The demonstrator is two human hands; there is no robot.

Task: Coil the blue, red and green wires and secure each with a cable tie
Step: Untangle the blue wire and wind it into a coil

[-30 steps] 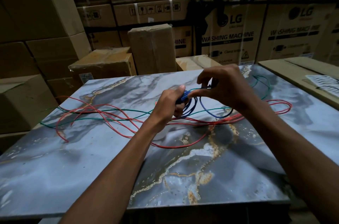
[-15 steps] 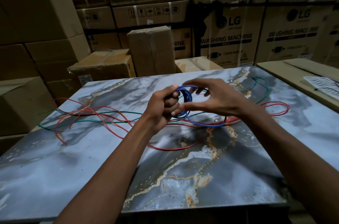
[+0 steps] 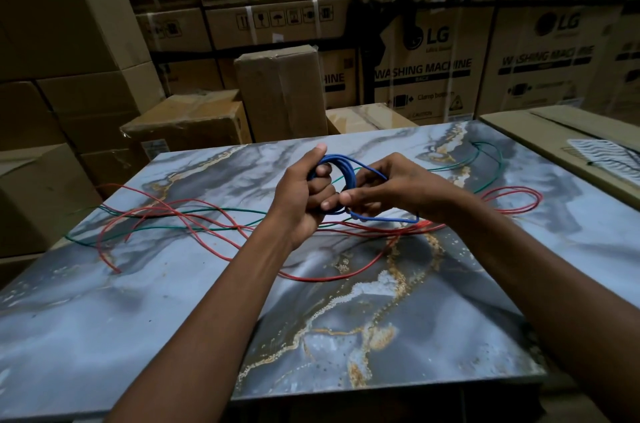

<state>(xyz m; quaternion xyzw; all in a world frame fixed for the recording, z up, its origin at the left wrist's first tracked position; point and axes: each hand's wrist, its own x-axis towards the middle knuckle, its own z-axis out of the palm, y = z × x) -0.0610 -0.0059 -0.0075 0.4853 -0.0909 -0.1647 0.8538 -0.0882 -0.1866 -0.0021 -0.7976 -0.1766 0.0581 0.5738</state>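
Both hands grip blue wire (image 3: pixel 341 173): left hand (image 3: pixel 304 194) now holds tighter coil, right hand (image 3: pixel 388 187) feeding last loose tail; tie next.

You have three wires on the marbled tabletop (image 3: pixel 173 336): one blue wire (image 3: pixel 346 177), gathered into loops above its centre, one red wire (image 3: pixel 207 242) and one green wire (image 3: pixel 214 212), both lying loose across its far half. Two hands are over the tabletop's middle, your left hand (image 3: pixel 301 201) and your right hand (image 3: pixel 391 187), both on the blue wire. Cardboard boxes (image 3: pixel 280 90) are stacked behind the tabletop, too many to count exactly
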